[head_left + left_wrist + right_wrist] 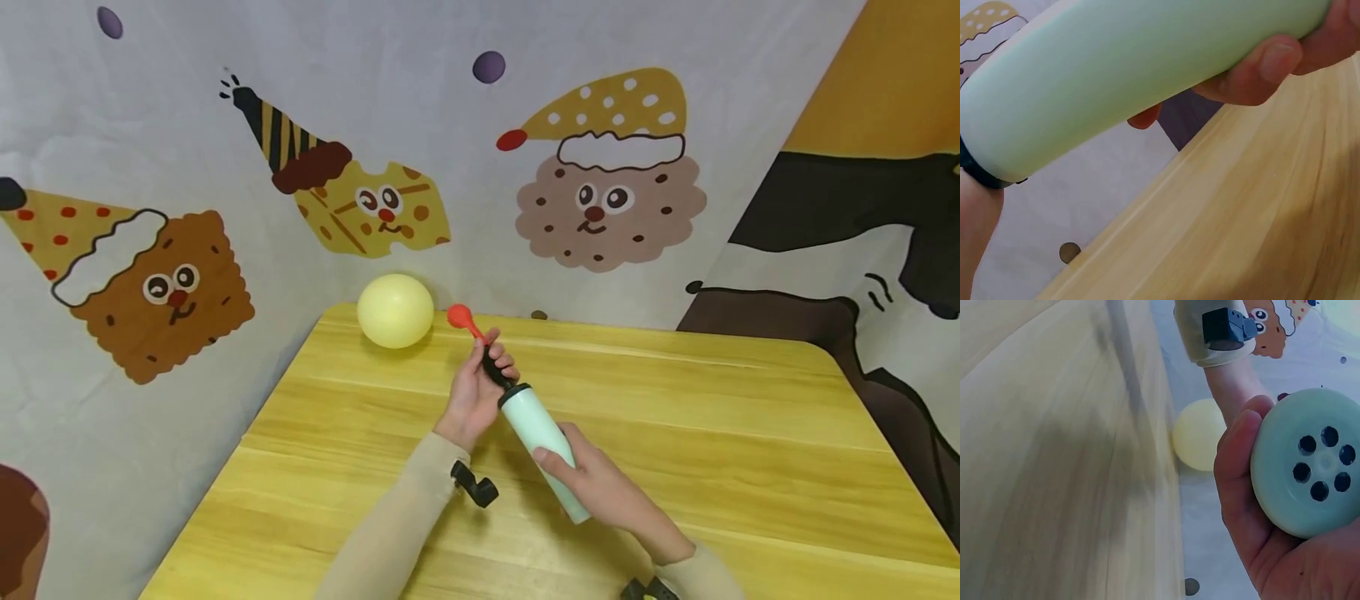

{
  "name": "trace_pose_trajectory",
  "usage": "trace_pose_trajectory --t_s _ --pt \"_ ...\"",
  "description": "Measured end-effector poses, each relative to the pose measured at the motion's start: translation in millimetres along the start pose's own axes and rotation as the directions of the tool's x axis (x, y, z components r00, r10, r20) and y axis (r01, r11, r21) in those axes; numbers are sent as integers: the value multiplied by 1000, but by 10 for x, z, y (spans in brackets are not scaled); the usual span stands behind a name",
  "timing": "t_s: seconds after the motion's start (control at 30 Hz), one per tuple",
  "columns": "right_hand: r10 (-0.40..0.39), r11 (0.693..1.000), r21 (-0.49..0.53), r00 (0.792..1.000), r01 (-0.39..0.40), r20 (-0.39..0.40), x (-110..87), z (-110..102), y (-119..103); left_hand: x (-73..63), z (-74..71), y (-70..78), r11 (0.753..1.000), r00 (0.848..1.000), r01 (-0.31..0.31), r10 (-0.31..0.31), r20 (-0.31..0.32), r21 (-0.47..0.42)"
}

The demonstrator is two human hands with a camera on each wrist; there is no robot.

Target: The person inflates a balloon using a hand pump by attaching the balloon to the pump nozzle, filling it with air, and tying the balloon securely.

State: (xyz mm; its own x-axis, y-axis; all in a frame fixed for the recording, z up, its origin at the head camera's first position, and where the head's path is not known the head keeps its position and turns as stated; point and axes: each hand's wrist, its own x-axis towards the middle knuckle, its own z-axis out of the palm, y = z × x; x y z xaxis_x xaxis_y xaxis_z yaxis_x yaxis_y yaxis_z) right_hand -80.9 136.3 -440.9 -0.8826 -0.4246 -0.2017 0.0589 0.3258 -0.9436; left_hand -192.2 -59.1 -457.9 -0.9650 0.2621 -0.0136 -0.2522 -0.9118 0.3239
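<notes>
A mint-green balloon pump (538,429) with a black nozzle (492,365) slants up and left above the table in the head view. A small red balloon (461,317) sits over the nozzle tip, mostly limp. My left hand (474,396) pinches the balloon's neck and nozzle. Around the lower barrel my right hand (600,483) is wrapped, its thumb on top. In the right wrist view the pump's end face (1325,464) shows several round holes. The left wrist view shows mostly the barrel (1129,75) and the right hand's fingers (1254,78) beneath it.
An inflated yellow balloon (396,311) rests on the wooden table (705,433) near its back left corner. Behind the table hangs a pale cloth (465,125) printed with cartoon biscuits and cheese. A black wrist mount (474,485) sits on the left sleeve.
</notes>
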Motion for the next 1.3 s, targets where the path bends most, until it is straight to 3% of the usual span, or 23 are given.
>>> trace_pose_trajectory --t_s 0.07,0.17,0.3,0.4,0.57,0.63,0.73,0.83,0.97,1.1,1.2,1.3 --pt "-4 1000 4 1000 4 11 -1 -12 -17 -2 21 -15 999 1000 -15 16 -25 36" --pt "-10 1000 10 1000 10 27 -3 -20 -40 1 52 -62 972 991 -81 103 -89 222" --pt "-18 1000 16 999 18 37 -8 -9 -76 21 85 -133 883 959 -146 236 -154 446" --pt "-21 1000 5 999 21 27 -15 20 -95 43 99 -149 837 941 -165 292 -169 522" --pt "-21 996 -84 999 19 -28 -57 116 -88 160 109 -33 727 906 -190 389 -168 659" --pt "-30 988 -155 998 20 -58 -126 155 -64 213 108 43 706 891 -199 419 -174 680" --pt "-45 968 -252 995 20 -93 -286 187 -15 242 109 132 698 872 -218 453 -185 682" --pt "-51 957 -289 994 21 -97 -418 181 19 224 95 152 704 867 -228 461 -188 673" --pt "-63 954 -297 995 36 -83 -435 172 67 150 44 74 729 887 -193 415 -200 657" --pt "-74 947 -319 994 45 -80 -302 180 98 76 -28 -40 738 911 -126 351 -218 662" --pt "-79 947 -318 994 49 -80 -181 184 89 33 -74 -113 719 925 -73 307 -222 691" --pt "-81 952 -303 993 53 -81 -118 193 71 26 -76 -135 695 922 -61 314 -226 717"
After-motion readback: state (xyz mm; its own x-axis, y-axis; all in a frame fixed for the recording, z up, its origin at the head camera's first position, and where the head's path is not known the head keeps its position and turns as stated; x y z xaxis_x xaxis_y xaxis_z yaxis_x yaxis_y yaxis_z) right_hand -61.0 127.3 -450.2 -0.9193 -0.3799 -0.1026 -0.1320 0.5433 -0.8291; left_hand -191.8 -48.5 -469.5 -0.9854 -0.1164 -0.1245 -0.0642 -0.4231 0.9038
